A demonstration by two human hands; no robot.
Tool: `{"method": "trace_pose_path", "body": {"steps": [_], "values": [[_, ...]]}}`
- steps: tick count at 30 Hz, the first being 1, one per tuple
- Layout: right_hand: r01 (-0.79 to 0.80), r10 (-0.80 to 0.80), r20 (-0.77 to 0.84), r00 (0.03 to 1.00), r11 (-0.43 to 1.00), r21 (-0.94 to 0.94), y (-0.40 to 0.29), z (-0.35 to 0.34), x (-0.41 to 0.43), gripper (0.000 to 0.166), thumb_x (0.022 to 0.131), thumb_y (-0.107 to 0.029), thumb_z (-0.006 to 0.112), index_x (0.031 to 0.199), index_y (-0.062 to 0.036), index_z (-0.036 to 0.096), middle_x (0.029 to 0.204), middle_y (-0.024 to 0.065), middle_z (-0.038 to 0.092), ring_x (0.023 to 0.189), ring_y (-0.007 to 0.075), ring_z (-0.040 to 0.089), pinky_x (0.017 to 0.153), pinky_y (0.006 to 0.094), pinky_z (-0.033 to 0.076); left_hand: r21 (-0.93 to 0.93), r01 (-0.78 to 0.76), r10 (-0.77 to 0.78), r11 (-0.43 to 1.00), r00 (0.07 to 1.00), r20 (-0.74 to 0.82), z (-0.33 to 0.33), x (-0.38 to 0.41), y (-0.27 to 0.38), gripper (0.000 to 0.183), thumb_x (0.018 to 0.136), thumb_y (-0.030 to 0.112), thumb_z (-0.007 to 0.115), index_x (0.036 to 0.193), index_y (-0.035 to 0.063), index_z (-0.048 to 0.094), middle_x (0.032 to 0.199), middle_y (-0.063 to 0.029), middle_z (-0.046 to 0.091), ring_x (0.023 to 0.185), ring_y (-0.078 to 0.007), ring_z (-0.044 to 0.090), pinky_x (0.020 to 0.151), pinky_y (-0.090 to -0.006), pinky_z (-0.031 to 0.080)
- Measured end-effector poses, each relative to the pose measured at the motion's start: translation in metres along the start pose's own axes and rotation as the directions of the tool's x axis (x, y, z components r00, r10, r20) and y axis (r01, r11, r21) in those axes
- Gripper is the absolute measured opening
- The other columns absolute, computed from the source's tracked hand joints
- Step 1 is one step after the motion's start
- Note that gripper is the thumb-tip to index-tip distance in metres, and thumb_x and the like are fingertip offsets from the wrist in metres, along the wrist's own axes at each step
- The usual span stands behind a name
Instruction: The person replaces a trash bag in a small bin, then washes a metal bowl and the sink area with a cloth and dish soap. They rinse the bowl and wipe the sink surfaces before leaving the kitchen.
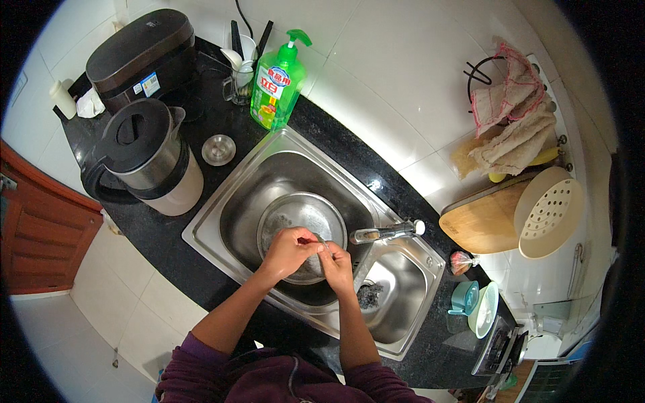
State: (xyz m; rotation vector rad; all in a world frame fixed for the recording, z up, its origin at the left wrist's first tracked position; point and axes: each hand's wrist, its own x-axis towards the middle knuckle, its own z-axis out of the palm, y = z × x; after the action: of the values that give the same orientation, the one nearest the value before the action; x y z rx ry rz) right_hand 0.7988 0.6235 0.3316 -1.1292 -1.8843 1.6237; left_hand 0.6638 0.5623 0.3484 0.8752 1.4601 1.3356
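Note:
My left hand (289, 253) and my right hand (338, 269) meet over a round metal basin (301, 205). Between their fingertips is a small, thin greyish piece (323, 242), pinched from both sides; its kind is too small to tell, and the fingers partly cover it. The basin sits in the large bowl of a stainless steel double sink (237, 216) and seems to hold some water. Just right of the basin's rim, the faucet (388, 232) reaches over the large bowl. A dark clump (370, 295) lies at the drain of the small sink bowl (400, 307).
A green dish soap pump bottle (278, 85) stands behind the sink. Left are a thermal jug (156, 161), a small metal lid (218, 150), a glass mug of utensils (239, 85) and a dark appliance (141, 55). Right are a cutting board (478, 221), hanging cloths (514, 111) and a teal container (464, 297).

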Motion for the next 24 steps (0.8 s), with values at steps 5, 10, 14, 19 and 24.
{"method": "trace_pose_path", "body": {"steps": [5,10,14,19,24], "values": [[0.011,-0.017,0.058,0.998,0.994,0.112,0.0,-0.003,0.001,0.016,0.078,-0.016,0.054,0.082,-0.0011,0.054,0.072,-0.0037,0.051,0.065,0.0032,0.041,0.057,0.0175,0.035,-0.084,0.031,-0.018,0.996,0.988,0.155,-0.001,0.0,-0.007,0.015,0.076,0.014,0.055,0.079,-0.0005,0.053,0.07,-0.0012,0.053,0.065,-0.0058,0.049,0.059,-0.0195,0.041],[-0.013,-0.017,0.115,0.993,0.966,0.257,0.011,-0.006,0.003,0.023,0.078,-0.019,0.055,0.092,-0.0009,0.052,0.083,0.0001,0.054,0.076,0.0062,0.046,0.07,0.02,0.037,-0.314,0.064,0.031,0.947,0.957,0.288,0.001,0.0,-0.012,0.015,0.08,0.015,0.051,0.083,0.0009,0.051,0.073,-0.0015,0.052,0.068,-0.007,0.05,0.062,-0.0206,0.042],[-0.036,-0.006,0.136,0.991,0.95,0.309,0.014,-0.007,0.004,0.024,0.078,-0.021,0.055,0.091,-0.0014,0.053,0.083,0.0003,0.054,0.075,0.0065,0.046,0.069,0.0201,0.037,-0.583,0.226,-0.006,0.78,0.935,0.355,0.003,-0.001,-0.018,0.014,0.081,0.017,0.049,0.084,0.0028,0.051,0.079,-0.0027,0.053,0.073,-0.0104,0.052,0.065,-0.025,0.044],[-0.015,-0.029,0.13,0.991,0.946,0.323,0.011,-0.005,0.003,0.023,0.079,-0.021,0.053,0.091,-0.0019,0.052,0.083,0.0005,0.054,0.073,0.0065,0.046,0.067,0.0197,0.037,-0.654,0.278,-0.073,0.703,0.944,0.323,-0.003,-0.002,-0.021,0.014,0.081,0.019,0.049,0.081,0.0051,0.052,0.08,-0.0035,0.054,0.075,-0.0131,0.052,0.068,-0.0288,0.044],[-0.041,-0.001,0.115,0.993,0.929,0.369,0.008,-0.002,0.003,0.021,0.081,-0.019,0.05,0.092,-0.0018,0.051,0.082,0.0003,0.054,0.073,0.0059,0.046,0.066,0.0189,0.037,-0.639,0.248,-0.079,0.728,0.956,0.281,-0.008,-0.004,-0.017,0.015,0.081,0.019,0.049,0.08,0.0045,0.053,0.078,-0.0035,0.054,0.074,-0.0122,0.052,0.068,-0.028,0.043]]}}
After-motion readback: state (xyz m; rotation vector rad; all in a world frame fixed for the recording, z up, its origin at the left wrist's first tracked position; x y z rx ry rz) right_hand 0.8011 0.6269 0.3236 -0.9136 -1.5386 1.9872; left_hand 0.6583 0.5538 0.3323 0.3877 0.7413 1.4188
